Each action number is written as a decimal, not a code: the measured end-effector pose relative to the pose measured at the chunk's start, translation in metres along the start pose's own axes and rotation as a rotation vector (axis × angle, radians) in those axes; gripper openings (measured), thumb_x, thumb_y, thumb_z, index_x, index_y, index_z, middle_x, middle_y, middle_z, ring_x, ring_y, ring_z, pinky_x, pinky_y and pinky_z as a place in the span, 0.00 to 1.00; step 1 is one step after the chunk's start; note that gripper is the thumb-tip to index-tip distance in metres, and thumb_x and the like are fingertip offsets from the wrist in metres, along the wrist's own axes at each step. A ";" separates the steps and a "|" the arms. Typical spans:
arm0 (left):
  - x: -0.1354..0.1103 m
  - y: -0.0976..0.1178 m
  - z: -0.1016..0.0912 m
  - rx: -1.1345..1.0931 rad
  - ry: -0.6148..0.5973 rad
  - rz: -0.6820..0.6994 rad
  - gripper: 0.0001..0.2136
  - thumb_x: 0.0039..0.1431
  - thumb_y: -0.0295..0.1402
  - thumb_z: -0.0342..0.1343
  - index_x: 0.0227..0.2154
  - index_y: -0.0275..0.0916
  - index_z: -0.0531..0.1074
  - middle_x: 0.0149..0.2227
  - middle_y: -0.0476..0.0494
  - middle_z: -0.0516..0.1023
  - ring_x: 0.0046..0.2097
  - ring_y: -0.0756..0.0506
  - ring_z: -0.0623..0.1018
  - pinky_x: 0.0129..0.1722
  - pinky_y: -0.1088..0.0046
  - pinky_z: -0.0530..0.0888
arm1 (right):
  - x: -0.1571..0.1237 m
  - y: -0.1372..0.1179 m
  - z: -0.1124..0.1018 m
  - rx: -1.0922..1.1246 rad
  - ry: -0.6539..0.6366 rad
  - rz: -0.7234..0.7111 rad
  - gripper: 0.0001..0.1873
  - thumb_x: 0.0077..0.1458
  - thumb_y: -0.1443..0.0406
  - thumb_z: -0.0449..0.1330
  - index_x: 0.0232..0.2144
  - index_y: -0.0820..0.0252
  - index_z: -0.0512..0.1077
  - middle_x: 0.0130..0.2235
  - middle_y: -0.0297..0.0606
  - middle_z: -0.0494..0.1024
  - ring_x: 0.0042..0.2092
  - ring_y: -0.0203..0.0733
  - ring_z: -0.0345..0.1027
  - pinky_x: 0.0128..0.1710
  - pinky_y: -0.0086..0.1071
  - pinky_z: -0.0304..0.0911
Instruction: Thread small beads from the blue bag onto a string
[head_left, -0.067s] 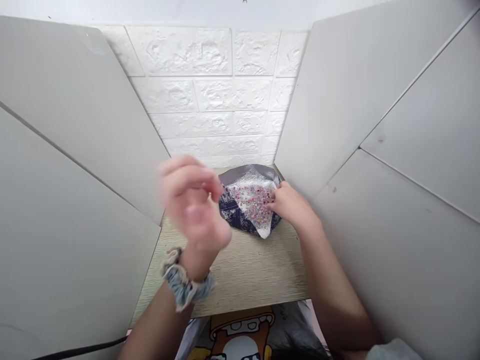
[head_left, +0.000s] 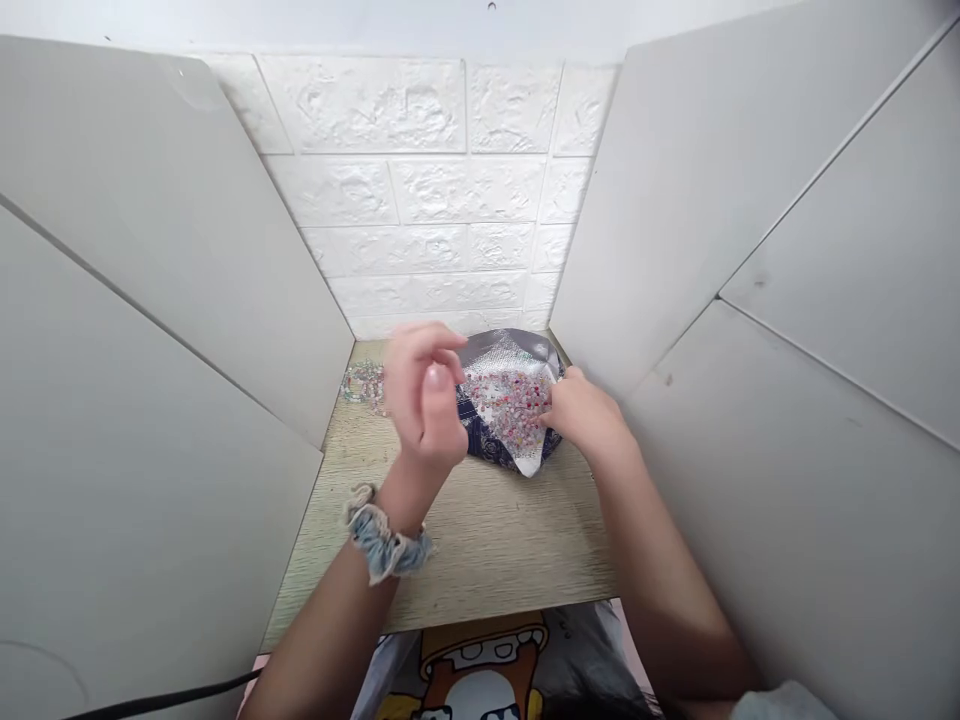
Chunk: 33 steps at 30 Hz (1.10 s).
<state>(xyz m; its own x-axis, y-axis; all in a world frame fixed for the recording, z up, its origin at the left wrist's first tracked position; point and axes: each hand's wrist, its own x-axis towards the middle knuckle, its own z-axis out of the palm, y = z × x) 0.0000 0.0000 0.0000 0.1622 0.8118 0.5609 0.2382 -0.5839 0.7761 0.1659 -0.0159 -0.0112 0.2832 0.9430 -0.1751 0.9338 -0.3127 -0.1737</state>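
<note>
A dark blue patterned bag [head_left: 496, 445] with a shiny silver lining lies at the back of the table, its mouth spread open. Many tiny pink, red and clear beads [head_left: 514, 405] fill the silver inside. My right hand [head_left: 589, 415] grips the bag's right edge, thumb and fingertips at the beads. In front of the bag's left side, my left hand [head_left: 427, 395] is raised with fingers curled in and thumb up; whatever it may hold is hidden. Left of that hand lies a small heap of clear and greenish beads [head_left: 363, 384], partly covered by it.
The wooden table [head_left: 495, 545] runs between a left white panel [head_left: 172, 220] and a right white panel [head_left: 660, 200]. A white brick-pattern wall [head_left: 427, 190] closes the back. A black cable [head_left: 165, 700] lies at lower left.
My left hand has moved right, and the bead heap on the left now shows. My right hand and the bag stay nearly still.
</note>
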 end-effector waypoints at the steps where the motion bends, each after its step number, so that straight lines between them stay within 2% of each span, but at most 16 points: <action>1: 0.002 -0.003 0.003 -0.047 0.050 0.017 0.14 0.60 0.42 0.35 0.37 0.47 0.65 0.32 0.47 0.68 0.36 0.47 0.69 0.32 0.67 0.67 | -0.001 -0.001 0.001 -0.023 -0.020 0.017 0.09 0.46 0.64 0.59 0.31 0.64 0.72 0.44 0.47 0.65 0.36 0.44 0.67 0.31 0.33 0.59; 2: 0.004 -0.007 0.005 -0.094 0.078 0.026 0.12 0.59 0.41 0.38 0.34 0.46 0.66 0.29 0.48 0.67 0.31 0.49 0.68 0.30 0.69 0.66 | -0.003 -0.001 0.001 -0.037 -0.031 0.016 0.08 0.46 0.65 0.58 0.32 0.63 0.71 0.42 0.46 0.67 0.36 0.44 0.67 0.30 0.32 0.58; 4: 0.007 -0.015 0.009 -0.132 -0.027 -0.021 0.10 0.58 0.39 0.42 0.32 0.44 0.67 0.27 0.50 0.67 0.27 0.52 0.66 0.28 0.72 0.66 | -0.004 -0.001 0.000 -0.048 -0.044 -0.002 0.07 0.47 0.68 0.56 0.32 0.63 0.71 0.38 0.44 0.70 0.36 0.44 0.67 0.28 0.31 0.56; 7: 0.011 -0.023 0.011 -0.163 -0.161 -0.131 0.10 0.57 0.37 0.43 0.32 0.42 0.69 0.28 0.49 0.69 0.27 0.53 0.67 0.28 0.73 0.67 | -0.001 0.001 0.000 0.003 -0.013 -0.052 0.07 0.48 0.68 0.54 0.28 0.62 0.72 0.32 0.42 0.71 0.34 0.42 0.66 0.28 0.30 0.54; 10: 0.011 -0.025 0.012 -0.185 -0.222 -0.198 0.10 0.56 0.36 0.45 0.32 0.40 0.71 0.34 0.46 0.73 0.34 0.50 0.72 0.33 0.72 0.69 | 0.002 0.002 0.000 0.210 0.126 -0.205 0.10 0.51 0.64 0.53 0.25 0.59 0.73 0.31 0.38 0.71 0.33 0.37 0.64 0.30 0.29 0.54; 13: 0.011 -0.024 0.016 -0.291 -0.328 -0.247 0.13 0.53 0.36 0.50 0.41 0.40 0.69 0.46 0.43 0.71 0.46 0.47 0.70 0.40 0.71 0.69 | 0.003 -0.004 -0.001 0.493 0.282 -0.371 0.10 0.51 0.62 0.53 0.27 0.56 0.74 0.32 0.35 0.70 0.33 0.34 0.62 0.33 0.28 0.55; 15: 0.011 -0.023 0.019 -0.396 -0.393 -0.296 0.20 0.50 0.36 0.53 0.48 0.40 0.65 0.48 0.42 0.69 0.47 0.46 0.70 0.42 0.71 0.69 | 0.003 -0.010 0.000 0.676 0.336 -0.437 0.09 0.51 0.62 0.54 0.27 0.58 0.73 0.31 0.34 0.70 0.32 0.33 0.62 0.32 0.28 0.55; 17: 0.012 -0.023 0.019 -0.431 -0.431 -0.347 0.24 0.48 0.36 0.56 0.50 0.38 0.63 0.43 0.41 0.72 0.40 0.48 0.72 0.38 0.73 0.69 | 0.003 -0.015 0.002 0.875 0.339 -0.446 0.09 0.51 0.62 0.53 0.26 0.59 0.70 0.28 0.32 0.69 0.29 0.32 0.60 0.30 0.28 0.55; 19: 0.013 -0.023 0.017 -0.389 -0.466 -0.390 0.22 0.47 0.37 0.57 0.46 0.36 0.66 0.33 0.45 0.73 0.31 0.52 0.71 0.31 0.76 0.68 | 0.003 -0.018 0.005 1.120 0.276 -0.439 0.10 0.51 0.60 0.53 0.25 0.60 0.66 0.24 0.31 0.67 0.27 0.32 0.58 0.28 0.27 0.56; 22: 0.015 -0.025 0.010 -0.346 -0.541 -0.466 0.13 0.47 0.38 0.56 0.34 0.35 0.73 0.23 0.50 0.69 0.22 0.56 0.64 0.23 0.79 0.64 | 0.006 -0.016 0.007 1.517 0.102 -0.423 0.11 0.50 0.57 0.54 0.26 0.59 0.62 0.18 0.26 0.60 0.21 0.29 0.54 0.27 0.27 0.58; 24: 0.017 -0.026 0.003 -0.436 -0.558 -0.517 0.11 0.48 0.38 0.55 0.27 0.34 0.73 0.17 0.54 0.62 0.18 0.58 0.58 0.21 0.80 0.62 | 0.008 -0.011 0.008 1.715 0.051 -0.372 0.10 0.50 0.58 0.55 0.26 0.59 0.62 0.16 0.22 0.53 0.17 0.27 0.46 0.23 0.25 0.57; 26: 0.019 -0.027 -0.004 -0.610 -0.529 -0.551 0.10 0.50 0.38 0.55 0.23 0.35 0.71 0.13 0.57 0.53 0.16 0.59 0.54 0.20 0.80 0.62 | 0.012 -0.005 0.007 1.864 0.079 -0.289 0.08 0.50 0.60 0.55 0.26 0.59 0.62 0.15 0.21 0.48 0.16 0.26 0.40 0.18 0.23 0.52; 28: 0.023 -0.027 -0.013 -0.811 -0.438 -0.563 0.09 0.50 0.36 0.55 0.22 0.35 0.70 0.13 0.59 0.49 0.15 0.59 0.54 0.20 0.80 0.63 | 0.016 0.000 0.007 1.975 0.137 -0.193 0.07 0.50 0.63 0.55 0.26 0.60 0.62 0.15 0.21 0.47 0.15 0.25 0.38 0.15 0.22 0.47; 31: 0.030 -0.027 -0.026 -1.059 -0.202 -0.564 0.08 0.53 0.34 0.52 0.24 0.36 0.69 0.14 0.59 0.51 0.15 0.59 0.55 0.20 0.81 0.65 | 0.018 0.003 0.007 2.051 0.239 -0.065 0.05 0.51 0.65 0.53 0.25 0.60 0.61 0.16 0.21 0.48 0.16 0.25 0.38 0.14 0.21 0.45; 33: 0.034 -0.026 -0.034 -1.157 -0.045 -0.560 0.09 0.57 0.34 0.48 0.26 0.38 0.69 0.13 0.59 0.51 0.14 0.59 0.54 0.21 0.81 0.66 | 0.019 0.003 0.006 2.050 0.354 -0.002 0.04 0.51 0.66 0.51 0.25 0.60 0.60 0.16 0.22 0.48 0.16 0.25 0.39 0.15 0.21 0.45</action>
<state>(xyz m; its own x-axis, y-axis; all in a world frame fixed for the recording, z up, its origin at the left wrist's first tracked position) -0.0332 0.0425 0.0084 0.3477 0.9337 0.0859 -0.6778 0.1870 0.7111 0.1724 0.0000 -0.0209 0.5358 0.8418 -0.0658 -0.5325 0.2764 -0.8000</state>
